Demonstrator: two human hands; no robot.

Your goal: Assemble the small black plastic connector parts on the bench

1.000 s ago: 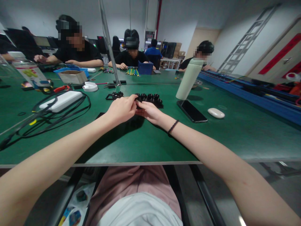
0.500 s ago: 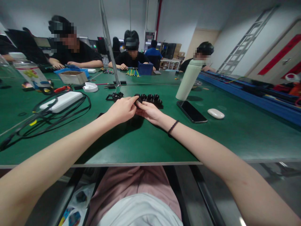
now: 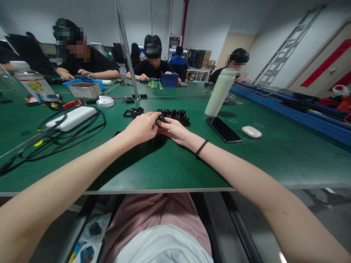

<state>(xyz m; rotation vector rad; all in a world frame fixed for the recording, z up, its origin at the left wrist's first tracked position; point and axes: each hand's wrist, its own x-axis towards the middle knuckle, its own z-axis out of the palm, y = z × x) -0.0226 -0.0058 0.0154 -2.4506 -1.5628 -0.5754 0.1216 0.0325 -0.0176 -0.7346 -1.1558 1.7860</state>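
Over the green table, my left hand (image 3: pixel 143 127) and my right hand (image 3: pixel 175 130) meet at the fingertips around a small black part (image 3: pixel 161 119). Both hands have their fingers closed on it, and they cover most of it, so its kind is unclear. Just behind my right hand stand several round black pieces (image 3: pixel 179 114), grouped in rows. Beyond my left hand lie some black openwork pieces (image 3: pixel 133 112). A dark item under my left wrist is mostly hidden.
To the right are a phone (image 3: pixel 223 129), a white earbud case (image 3: pixel 251 132) and a pale green bottle (image 3: pixel 221 92). A white power adapter (image 3: pixel 72 118) with looped black cable lies left. A metal pole (image 3: pixel 128 54) rises behind my hands. Co-workers sit across the table.
The small black part shows more between my fingertips, and my right thumb has shifted slightly left. Both arms stay almost where they were.
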